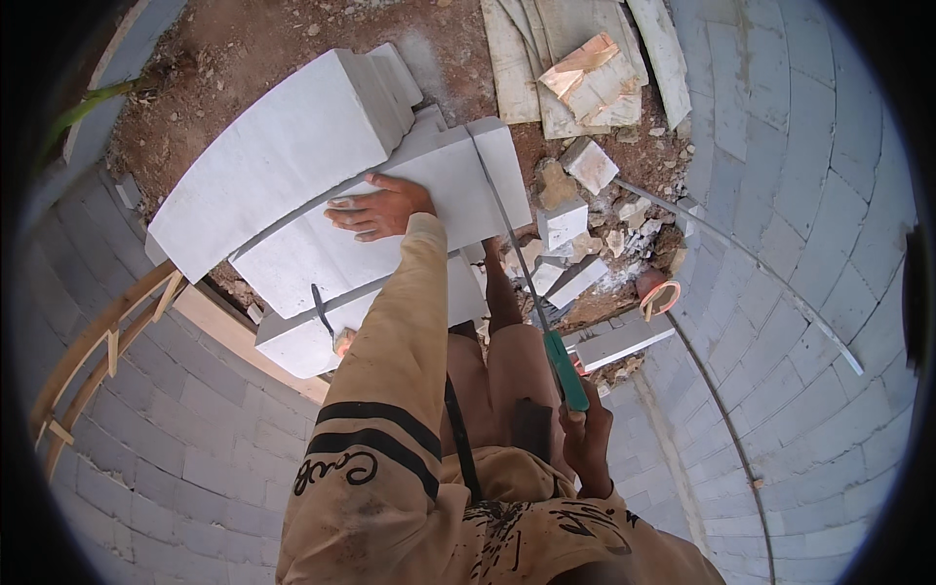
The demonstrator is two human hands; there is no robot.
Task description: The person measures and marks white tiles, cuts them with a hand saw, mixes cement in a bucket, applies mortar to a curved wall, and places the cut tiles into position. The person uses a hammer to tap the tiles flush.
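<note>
My left hand (380, 210) lies flat, fingers apart, on a white block (307, 258). My right hand (585, 439) grips the green handle (567, 380) of a long handsaw at the lower right of centre. The saw's blade (502, 214) crosses the block near its right end. A larger white block (273, 161) with a curved edge lies just beyond. Under the middle block is another white block (283, 341), with a dark-bladed tool (320, 307) on it, partly hidden by my left sleeve.
Broken blocks and rubble (575, 273) lie on the dirt right of the blocks. Pale boards (526, 68) are at the top, a long straightedge (741, 249) and grey block wall (799, 146) at the right. Curved timber formwork (107, 327) is at left, an orange-rimmed bucket (661, 297) beside the rubble.
</note>
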